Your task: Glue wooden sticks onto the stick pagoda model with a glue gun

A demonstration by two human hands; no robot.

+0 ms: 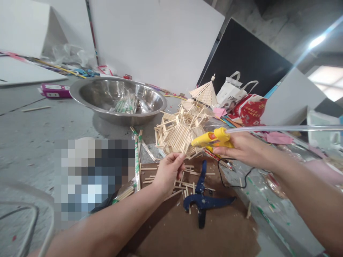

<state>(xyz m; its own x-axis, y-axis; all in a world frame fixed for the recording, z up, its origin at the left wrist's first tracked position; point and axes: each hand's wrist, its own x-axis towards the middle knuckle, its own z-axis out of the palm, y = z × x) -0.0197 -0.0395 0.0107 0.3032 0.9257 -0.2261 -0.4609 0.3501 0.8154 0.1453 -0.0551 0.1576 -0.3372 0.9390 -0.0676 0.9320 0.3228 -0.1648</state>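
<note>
A model house of thin wooden sticks point(180, 131) stands tilted on the grey floor, mid-frame. My left hand point(168, 172) pinches its lower front edge with thumb and fingers closed on the sticks. My right hand point(241, 148) grips a yellow glue gun point(213, 139), whose nozzle points left at the model's side. A clear glue stick point(281, 128) juts out of the gun's back toward the right. A black cord point(227, 178) hangs from the gun.
Blue cutters point(201, 196) lie on brown cardboard point(214, 232) among loose sticks. A steel bowl point(85, 94) holding wrapped chopsticks sits behind left. A stick roof piece point(205, 93), a white bag point(232, 92) and a red packet point(250, 109) stand behind right. White boards lean at the back.
</note>
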